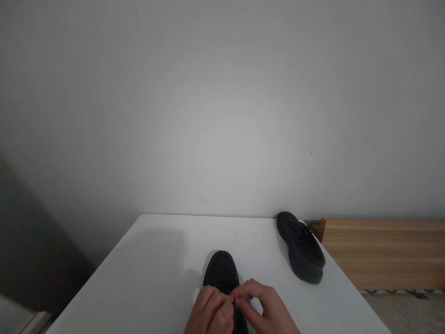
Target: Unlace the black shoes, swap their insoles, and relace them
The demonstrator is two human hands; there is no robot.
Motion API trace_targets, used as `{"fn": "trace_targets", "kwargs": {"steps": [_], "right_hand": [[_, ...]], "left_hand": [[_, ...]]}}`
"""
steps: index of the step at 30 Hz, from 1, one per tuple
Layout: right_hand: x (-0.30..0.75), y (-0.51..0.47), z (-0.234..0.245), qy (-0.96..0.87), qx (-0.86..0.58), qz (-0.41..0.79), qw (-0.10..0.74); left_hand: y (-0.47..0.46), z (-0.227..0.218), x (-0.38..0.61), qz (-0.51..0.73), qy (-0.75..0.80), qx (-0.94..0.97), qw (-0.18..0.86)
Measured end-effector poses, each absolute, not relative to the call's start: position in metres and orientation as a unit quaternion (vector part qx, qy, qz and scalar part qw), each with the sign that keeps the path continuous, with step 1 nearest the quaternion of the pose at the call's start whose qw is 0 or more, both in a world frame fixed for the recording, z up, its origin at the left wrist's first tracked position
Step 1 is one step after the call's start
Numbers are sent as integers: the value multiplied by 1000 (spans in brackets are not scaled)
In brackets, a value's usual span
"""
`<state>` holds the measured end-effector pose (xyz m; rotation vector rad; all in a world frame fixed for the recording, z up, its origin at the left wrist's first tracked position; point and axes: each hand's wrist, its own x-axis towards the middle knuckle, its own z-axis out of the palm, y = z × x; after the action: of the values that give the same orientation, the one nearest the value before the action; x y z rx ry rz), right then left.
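A black shoe [221, 271] sits on the white table [153, 273] right in front of me, toe pointing away. Both my hands are on its lacing area at the bottom edge of the view. My left hand [209, 311] has its fingers curled and pinched together over the shoe. My right hand [266, 308] also pinches with thumb and fingers, meeting the left hand at the middle. What they pinch is too small and dark to make out, probably a lace. A second black shoe [301, 247] lies at the table's far right corner, toe away from me.
A plain white wall [222, 102] rises behind the table. A wooden bench or bed frame [378, 253] stands to the right, just past the table's edge. On the left the floor lies in dark shadow.
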<state>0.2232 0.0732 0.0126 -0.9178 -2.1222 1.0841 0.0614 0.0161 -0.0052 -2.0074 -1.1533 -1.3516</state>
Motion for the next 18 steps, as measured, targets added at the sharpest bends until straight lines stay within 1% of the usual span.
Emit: {"fn": "trace_targets", "kwargs": {"steps": [7,10,13,18], "right_hand": [[221,75,19,-809,-324,390,296],[218,74,18,-829,-300,344,324],[216,73,13,-841,-287,303,344],[213,71,7,-838,-294,267,374]], "left_hand": [[13,-2,55,-477,-456,-719,218],[10,2,51,-457,-484,-720,195],[8,1,49,-445,-476,-736,182],[-1,-12,44,-424,-489,-751,128]]}}
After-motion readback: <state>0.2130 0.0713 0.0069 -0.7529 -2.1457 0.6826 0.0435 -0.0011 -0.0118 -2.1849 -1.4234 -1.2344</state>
